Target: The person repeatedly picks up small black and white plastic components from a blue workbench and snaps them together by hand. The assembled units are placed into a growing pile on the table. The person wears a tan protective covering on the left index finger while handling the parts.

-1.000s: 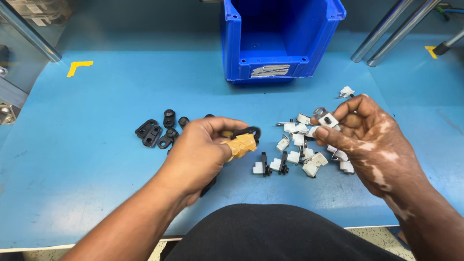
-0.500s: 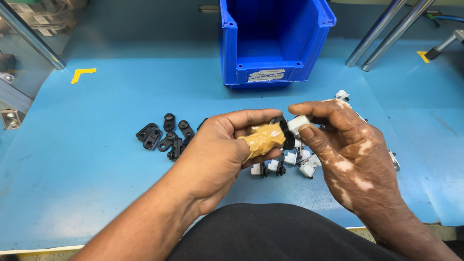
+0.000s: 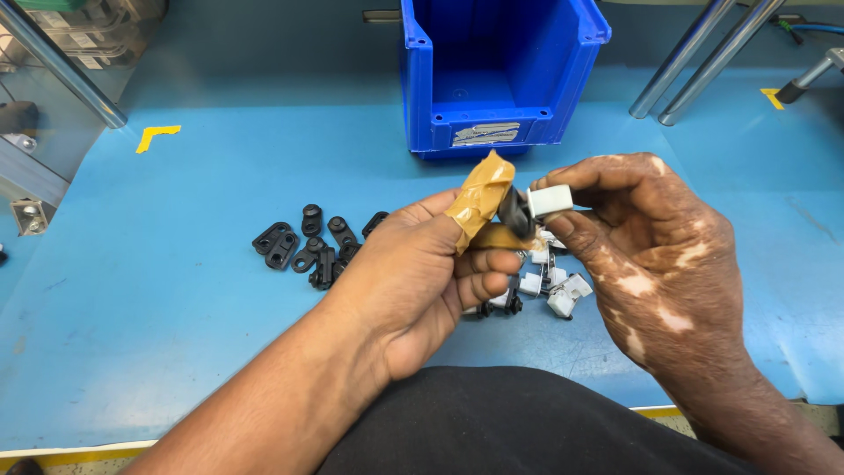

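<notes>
Both hands have risen nearer the blue bin (image 3: 505, 79); I see my right hand (image 3: 651, 255) pinching a white clip (image 3: 550, 200) against the black piece (image 3: 513, 212) held in my left hand (image 3: 422, 273), so joining seems underway.

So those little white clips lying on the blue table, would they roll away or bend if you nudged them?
Probably neither. The white clips look blocky, with flat faces, so they would likely slide rather than roll. They seem to be stiff moulded plastic, and light: the right hand pinches one between fingertips alone. Being small, they may scatter easily.
</notes>
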